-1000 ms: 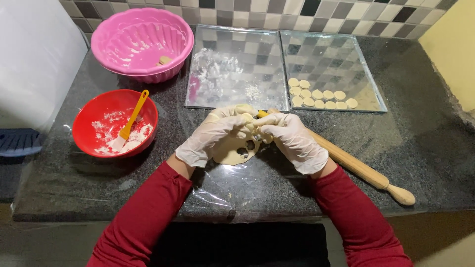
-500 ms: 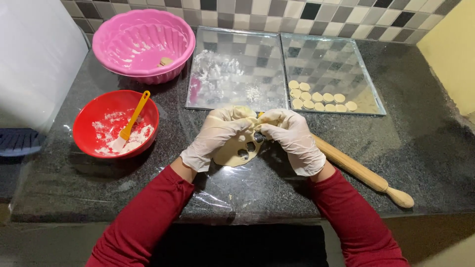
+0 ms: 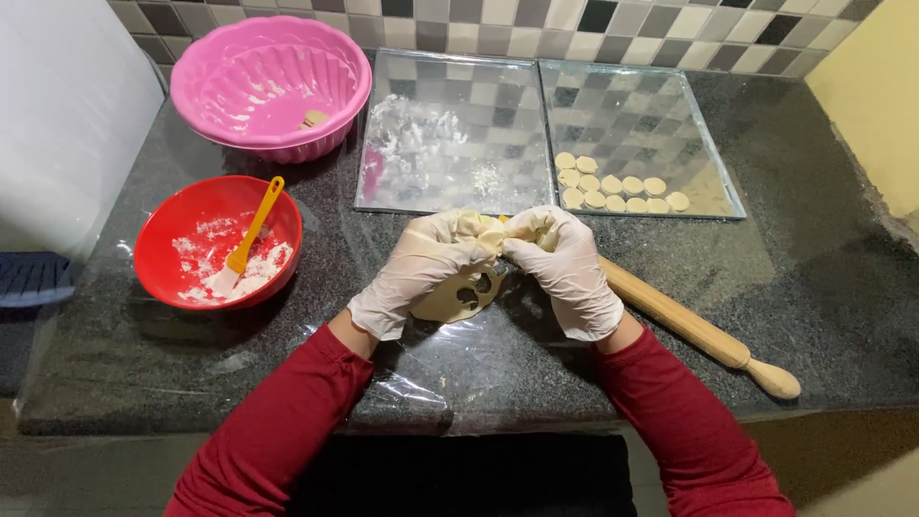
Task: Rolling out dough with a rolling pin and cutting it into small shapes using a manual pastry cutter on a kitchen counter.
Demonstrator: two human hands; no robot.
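Here a soft, pale sheet of dough [image 3: 458, 295], punched with round holes, lies on crinkled clear plastic wrap [image 3: 421, 388] over the speckled dark stone desk [image 3: 823, 287]. Both hands wear thin whitish gloves. The left hand [image 3: 421, 268] is curled, its fingers pinching the dough's upper edge; the right hand [image 3: 565, 268] is also closed on that edge, fingertips meeting the left's. A smooth wooden rolling pin [image 3: 699, 330] lies just right of the dough, its near end hidden under the right hand. Beyond the dough sit two shiny metal trays: the floured tray [image 3: 450, 115] and the tray [image 3: 708, 187] carrying small round dough discs [image 3: 617, 187]. Left of the dough stands a red bowl [image 3: 158, 239] of flour with a yellow-handled brush [image 3: 251, 230]; farther back, a fluted pink bowl [image 3: 268, 81]. How much dough the palms cover cannot be made out.
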